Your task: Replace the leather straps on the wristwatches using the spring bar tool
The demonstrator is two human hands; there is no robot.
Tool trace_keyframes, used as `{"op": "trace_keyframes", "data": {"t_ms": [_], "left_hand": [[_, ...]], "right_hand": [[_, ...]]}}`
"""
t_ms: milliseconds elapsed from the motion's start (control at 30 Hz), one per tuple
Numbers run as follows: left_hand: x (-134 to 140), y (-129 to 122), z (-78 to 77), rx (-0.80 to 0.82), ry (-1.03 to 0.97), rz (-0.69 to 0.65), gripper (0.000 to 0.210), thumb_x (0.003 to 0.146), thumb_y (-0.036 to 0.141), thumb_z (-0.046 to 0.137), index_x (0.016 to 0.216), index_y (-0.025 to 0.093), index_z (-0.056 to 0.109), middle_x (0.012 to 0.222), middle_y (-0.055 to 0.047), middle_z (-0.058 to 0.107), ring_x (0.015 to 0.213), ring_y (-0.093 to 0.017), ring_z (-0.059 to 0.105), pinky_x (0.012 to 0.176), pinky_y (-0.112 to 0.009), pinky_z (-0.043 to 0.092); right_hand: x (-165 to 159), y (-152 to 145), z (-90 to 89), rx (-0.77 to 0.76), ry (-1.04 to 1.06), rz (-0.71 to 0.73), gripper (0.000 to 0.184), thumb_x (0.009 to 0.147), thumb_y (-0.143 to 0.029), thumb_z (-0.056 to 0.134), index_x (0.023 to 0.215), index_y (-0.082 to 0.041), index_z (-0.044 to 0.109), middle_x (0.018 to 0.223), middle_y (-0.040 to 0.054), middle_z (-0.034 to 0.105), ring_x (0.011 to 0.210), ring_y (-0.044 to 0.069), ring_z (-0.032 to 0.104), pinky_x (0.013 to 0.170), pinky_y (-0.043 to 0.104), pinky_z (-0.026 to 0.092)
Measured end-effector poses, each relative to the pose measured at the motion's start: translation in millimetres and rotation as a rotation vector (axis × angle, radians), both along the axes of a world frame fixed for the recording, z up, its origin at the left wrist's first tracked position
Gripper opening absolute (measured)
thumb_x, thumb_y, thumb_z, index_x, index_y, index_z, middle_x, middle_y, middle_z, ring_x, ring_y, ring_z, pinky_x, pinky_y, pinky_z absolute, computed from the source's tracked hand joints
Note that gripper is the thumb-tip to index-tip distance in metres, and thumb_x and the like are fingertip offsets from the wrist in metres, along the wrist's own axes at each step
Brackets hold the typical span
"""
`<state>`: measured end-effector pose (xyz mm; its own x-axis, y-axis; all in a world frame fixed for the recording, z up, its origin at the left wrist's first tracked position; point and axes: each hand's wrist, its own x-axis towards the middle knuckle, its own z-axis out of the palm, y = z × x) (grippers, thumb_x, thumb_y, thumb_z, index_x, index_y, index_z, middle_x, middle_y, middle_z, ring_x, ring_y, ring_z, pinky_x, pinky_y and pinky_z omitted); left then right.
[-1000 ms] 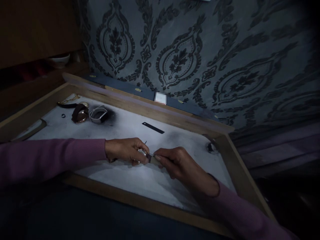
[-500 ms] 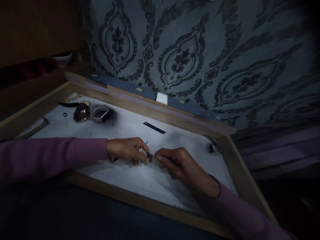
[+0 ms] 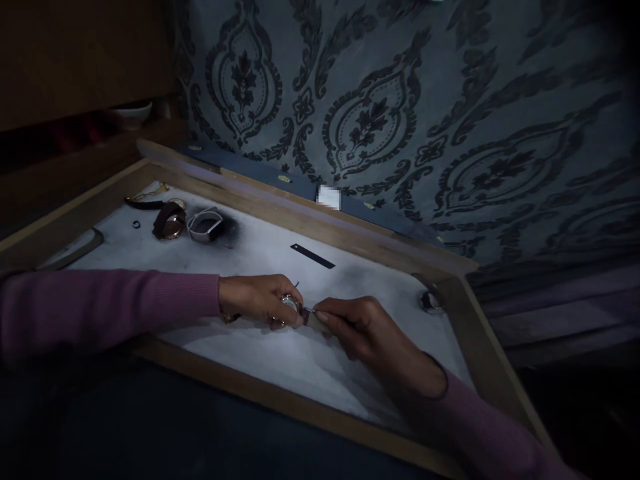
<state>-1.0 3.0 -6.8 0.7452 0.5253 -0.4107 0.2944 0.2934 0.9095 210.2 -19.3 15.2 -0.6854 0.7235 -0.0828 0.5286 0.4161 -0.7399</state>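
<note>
My left hand (image 3: 263, 299) grips a wristwatch (image 3: 290, 303) with a round silver case, fingers wrapped about it. A short dark strap end (image 3: 306, 316) shows at the right side of the case. Thumb and forefinger of my right hand (image 3: 357, 327) pinch a thin metal tool (image 3: 313, 311), whose tip meets the watch near the strap end. The tool's full shape is hidden by the fingers. Beyond both hands a flat black strip (image 3: 313, 256) lies on the white surface.
A shallow wooden tray (image 3: 240, 380) surrounds the work. At its far left lie a brown-strapped watch (image 3: 169, 221), a grey-banded watch (image 3: 205, 225) and a curved strap (image 3: 83, 248). Another dark watch (image 3: 430, 301) rests by the right wall. Patterned fabric (image 3: 370, 127) rises behind.
The whole view has shifted slightly, so everything appears a little further right. Both hands keep their hold, with the tool still at the watch's right side.
</note>
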Motion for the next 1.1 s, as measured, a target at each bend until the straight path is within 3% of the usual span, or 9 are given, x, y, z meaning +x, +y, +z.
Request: {"op": "trace_keyframes", "data": {"t_ms": [233, 467, 1100], "left_hand": [[-1.9, -0.3, 0.6, 0.046, 0.004, -0.027, 0.019, 0.075, 0.032, 0.066, 0.075, 0.015, 0.059, 0.052, 0.006, 0.05, 0.049, -0.008, 0.042, 0.051, -0.023, 0.028], [-1.4, -1.5, -1.7, 0.059, 0.001, -0.029, 0.016, 0.078, 0.03, 0.063, 0.076, 0.015, 0.058, 0.052, 0.006, 0.049, 0.049, -0.008, 0.04, 0.051, -0.024, 0.028], [-1.0, -2.5, -4.3, 0.132, -0.015, -0.053, 0.018, 0.077, 0.031, 0.061, 0.07, 0.016, 0.055, 0.054, 0.005, 0.048, 0.053, -0.01, 0.043, 0.053, -0.024, 0.031]], "right_hand": [[-1.1, 0.5, 3.2, -0.021, -0.03, -0.008, 0.044, 0.098, -0.043, 0.042, 0.073, -0.013, 0.063, 0.046, -0.0044, 0.043, 0.041, 0.008, 0.04, 0.044, 0.021, 0.03], [0.2, -0.7, 1.3, -0.003, -0.024, 0.014, 0.038, 0.098, -0.033, 0.043, 0.075, -0.013, 0.064, 0.047, -0.0047, 0.043, 0.041, 0.007, 0.039, 0.044, 0.02, 0.03], [-2.2, -0.4, 2.5, -0.005, -0.067, 0.017, 0.037, 0.097, -0.033, 0.043, 0.07, -0.014, 0.06, 0.051, -0.0044, 0.041, 0.044, 0.008, 0.036, 0.045, 0.021, 0.028]]}}
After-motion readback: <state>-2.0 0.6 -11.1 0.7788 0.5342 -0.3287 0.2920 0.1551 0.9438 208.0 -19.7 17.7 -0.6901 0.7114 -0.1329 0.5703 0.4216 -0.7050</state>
